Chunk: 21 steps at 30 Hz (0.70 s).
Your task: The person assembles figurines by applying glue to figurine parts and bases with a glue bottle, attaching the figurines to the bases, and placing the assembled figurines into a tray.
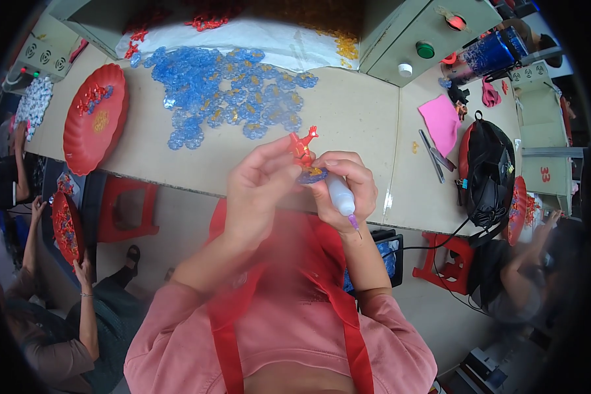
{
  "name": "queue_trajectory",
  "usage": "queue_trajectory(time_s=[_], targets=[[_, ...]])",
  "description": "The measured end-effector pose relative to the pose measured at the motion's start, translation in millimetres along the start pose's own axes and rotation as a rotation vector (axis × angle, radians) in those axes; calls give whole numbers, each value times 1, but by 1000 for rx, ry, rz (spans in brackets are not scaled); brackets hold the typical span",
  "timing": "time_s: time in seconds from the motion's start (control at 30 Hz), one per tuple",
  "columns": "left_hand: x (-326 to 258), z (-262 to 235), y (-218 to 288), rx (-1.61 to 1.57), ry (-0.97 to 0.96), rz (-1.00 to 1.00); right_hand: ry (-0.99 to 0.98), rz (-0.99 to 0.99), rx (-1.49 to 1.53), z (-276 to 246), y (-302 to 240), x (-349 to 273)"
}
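Note:
Between my hands, over the table's front edge, is a small red figurine (302, 150) with one arm raised. My left hand (259, 180) pinches it between thumb and fingers. Under it is a translucent blue base (312, 175) with some yellow on top; I cannot tell whether the two are joined. My right hand (354, 180) grips the base's edge with thumb and fingertips. Tucked in that same hand is a whitish squeeze bottle (341, 195), its purple needle tip pointing down toward my wrist. Beyond my hands, many similar blue pieces (203, 85) are spread across the table, several with yellow parts on them.
A red scalloped tray (115, 131) with small red and blue pieces stands at the left. To the right lie tweezers (433, 154), a pink cloth (440, 121) and a black bag (489, 171). A grey-green cabinet (410, 46) borders the back. Co-workers sit on both sides.

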State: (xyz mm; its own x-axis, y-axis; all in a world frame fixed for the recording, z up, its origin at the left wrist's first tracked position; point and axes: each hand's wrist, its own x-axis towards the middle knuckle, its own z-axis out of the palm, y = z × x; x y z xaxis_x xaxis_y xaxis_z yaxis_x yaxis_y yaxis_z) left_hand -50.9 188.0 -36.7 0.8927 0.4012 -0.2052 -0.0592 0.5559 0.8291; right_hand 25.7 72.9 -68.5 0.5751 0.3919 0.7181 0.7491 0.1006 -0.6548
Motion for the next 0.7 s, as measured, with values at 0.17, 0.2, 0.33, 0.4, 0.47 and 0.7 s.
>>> queue_trajectory(time_s=[0.17, 0.2, 0.33, 0.4, 0.47, 0.7], targets=[[1, 0, -1, -7, -1, 4, -5, -3, -13, 0, 0, 1], [1, 0, -1, -6, 0, 3, -2, -2, -10, 0, 0, 0], [1, -1, -1, -8, -2, 0, 6, -11, 0, 0, 2, 0], [1, -1, -1, -9, -1, 0, 6, -13, 5, 0, 3, 0], [1, -1, -1, -9, 2, 2, 4, -16, 13, 0, 3, 0], [3, -2, 1, -54, -1, -31, -14, 8, 21, 2, 2, 2]])
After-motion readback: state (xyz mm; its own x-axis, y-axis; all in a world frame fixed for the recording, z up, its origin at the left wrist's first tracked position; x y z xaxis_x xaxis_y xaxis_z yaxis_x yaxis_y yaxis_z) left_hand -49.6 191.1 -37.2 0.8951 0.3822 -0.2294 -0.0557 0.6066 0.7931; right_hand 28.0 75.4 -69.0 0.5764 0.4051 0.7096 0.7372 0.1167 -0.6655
